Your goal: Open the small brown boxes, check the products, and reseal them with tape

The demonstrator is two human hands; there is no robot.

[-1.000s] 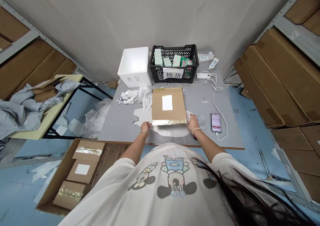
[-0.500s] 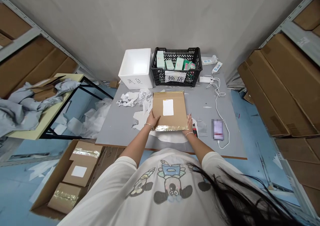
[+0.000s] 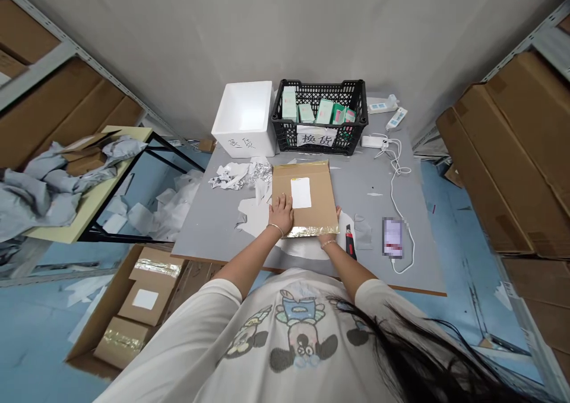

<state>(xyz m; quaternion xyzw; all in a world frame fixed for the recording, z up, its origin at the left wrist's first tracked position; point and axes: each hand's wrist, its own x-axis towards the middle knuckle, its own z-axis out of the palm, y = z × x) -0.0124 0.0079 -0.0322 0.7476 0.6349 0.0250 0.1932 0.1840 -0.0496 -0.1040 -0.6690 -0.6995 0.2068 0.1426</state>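
A flat brown cardboard box lies in front of me, with a white label on top and shiny tape along its near and far edges. My left hand rests flat on the box's near left part, its fingers spread. At the near right corner, my right hand reaches beneath the box and supports it, with fingertips showing past the right edge. Most of that hand is hidden. Just right of it lies a red and black utility knife on the grey table.
Behind the box stand a white foam bin and a black crate of small green boxes. Crumpled wrapping lies left. A phone on a charging cable lies right. An open carton of boxes sits on the floor.
My left hand has moved from the box's left edge onto its top. My right hand has slid from the right side to underneath the corner, uncovering more of the utility knife.
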